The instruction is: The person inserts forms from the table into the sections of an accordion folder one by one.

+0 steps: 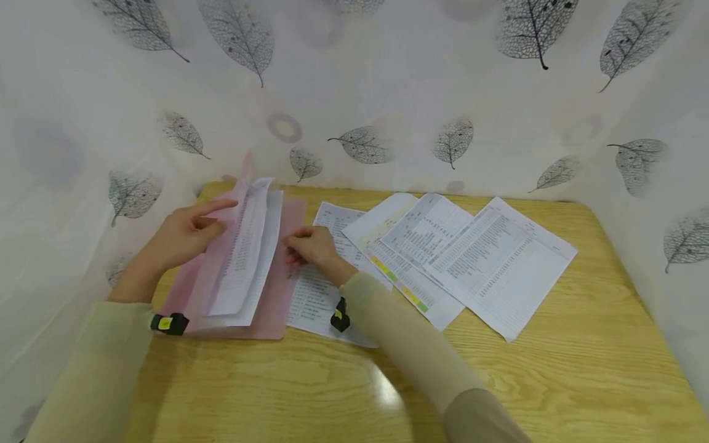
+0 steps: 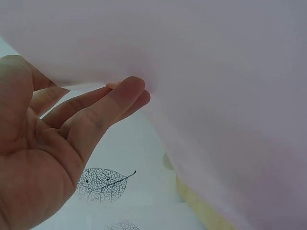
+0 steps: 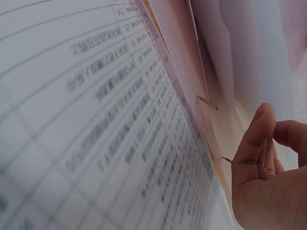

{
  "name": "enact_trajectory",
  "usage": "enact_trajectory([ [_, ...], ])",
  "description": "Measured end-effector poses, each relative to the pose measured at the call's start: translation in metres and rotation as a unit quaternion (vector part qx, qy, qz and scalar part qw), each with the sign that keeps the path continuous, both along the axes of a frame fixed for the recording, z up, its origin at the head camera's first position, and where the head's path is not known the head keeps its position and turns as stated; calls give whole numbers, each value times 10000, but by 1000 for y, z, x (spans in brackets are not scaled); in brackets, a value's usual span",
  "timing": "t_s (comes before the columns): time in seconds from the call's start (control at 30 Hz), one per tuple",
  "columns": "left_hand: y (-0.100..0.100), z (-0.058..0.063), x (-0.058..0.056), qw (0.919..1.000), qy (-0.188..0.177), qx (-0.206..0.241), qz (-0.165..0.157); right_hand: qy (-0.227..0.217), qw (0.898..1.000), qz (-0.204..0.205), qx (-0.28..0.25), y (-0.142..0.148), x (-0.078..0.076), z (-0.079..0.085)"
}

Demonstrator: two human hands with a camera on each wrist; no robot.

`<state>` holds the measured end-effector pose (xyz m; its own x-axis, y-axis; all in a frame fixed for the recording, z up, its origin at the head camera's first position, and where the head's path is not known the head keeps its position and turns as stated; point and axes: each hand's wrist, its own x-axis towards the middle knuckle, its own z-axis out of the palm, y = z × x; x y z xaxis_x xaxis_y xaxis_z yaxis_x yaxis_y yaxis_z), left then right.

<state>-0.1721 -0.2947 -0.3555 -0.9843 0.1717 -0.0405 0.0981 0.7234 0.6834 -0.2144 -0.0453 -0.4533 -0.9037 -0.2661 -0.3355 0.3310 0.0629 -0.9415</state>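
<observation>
A pink folder [image 1: 271,329] lies spread at the table's left, with white printed sheets [image 1: 235,289] raised at an angle inside it. My left hand [image 1: 185,237] pinches the edge of its raised pink cover [image 2: 216,86] between thumb and fingers. Over the folder's right side is my right hand [image 1: 314,246], its fingers bent and thumb and index fingertips close together. Two thin metal prongs [image 3: 207,102] stand up from the folder close by these fingers, the lower one partly hidden behind the hand. Whether the right fingers hold anything, I cannot tell.
Beside the folder, a printed sheet [image 1: 312,304] lies partly beneath the right hand and forearm. Several overlapping sheets fan out to the right, including one with a yellow-green strip [image 1: 404,286] and a large table-printed page [image 1: 498,271]. A leaf-patterned curtain [image 1: 388,92] borders the wooden table [image 1: 249,381].
</observation>
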Motion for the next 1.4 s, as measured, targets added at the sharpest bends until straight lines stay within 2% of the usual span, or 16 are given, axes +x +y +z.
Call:
enact_trajectory([
  [0.23, 0, -1, 0, 9999, -22, 109, -53, 251, 9992, 207, 244, 40, -4, 11],
  [0.43, -6, -5, 1, 10000, 64, 19, -50, 368, 9985, 77, 405, 80, -7, 14],
  [0.6, -9, -8, 1, 10000, 22, -17, -74, 386, 9974, -223, 574, 121, -5, 17],
  [0.8, -6, -13, 2, 9999, -12, 72, -110, 293, 9938, -687, 817, 185, -5, 17],
  [1.1, -4, -14, 5, 9999, 9, -11, -118, 66, 9835, -1349, 1205, 275, -1, 18],
  [1.4, 2, -11, 3, 9999, -31, -72, -68, -29, 9734, -1998, 1116, 349, 14, 16],
])
